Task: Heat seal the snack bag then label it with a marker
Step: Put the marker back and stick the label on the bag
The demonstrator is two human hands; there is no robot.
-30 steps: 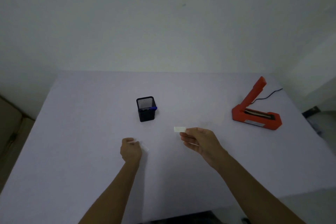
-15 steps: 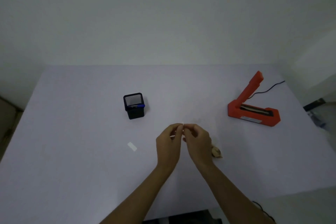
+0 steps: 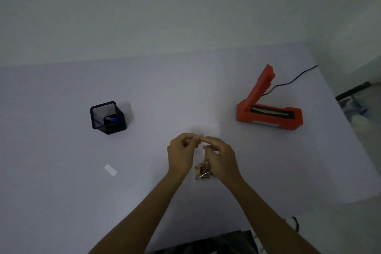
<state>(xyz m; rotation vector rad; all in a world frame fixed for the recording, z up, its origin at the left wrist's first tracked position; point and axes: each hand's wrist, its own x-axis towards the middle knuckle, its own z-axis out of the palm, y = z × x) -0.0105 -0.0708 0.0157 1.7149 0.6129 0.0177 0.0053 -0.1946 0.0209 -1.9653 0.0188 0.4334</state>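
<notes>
Snack bag (image 3: 203, 171), clear with brown pieces inside, hangs near the table's (image 3: 61, 202) front middle, between the two hands and partly behind the right one. Far left stands a black mesh pen cup (image 3: 108, 117) with a blue-capped marker (image 3: 111, 119) inside. Nearer the front lies a small white label (image 3: 110, 170), flat and alone. The left hand (image 3: 181, 154) and right hand (image 3: 220, 159) meet fingertip to fingertip, both pinching the bag's top. At the right sits the orange heat sealer (image 3: 270, 109), arm raised, its black cord (image 3: 294, 78) trailing back.
</notes>
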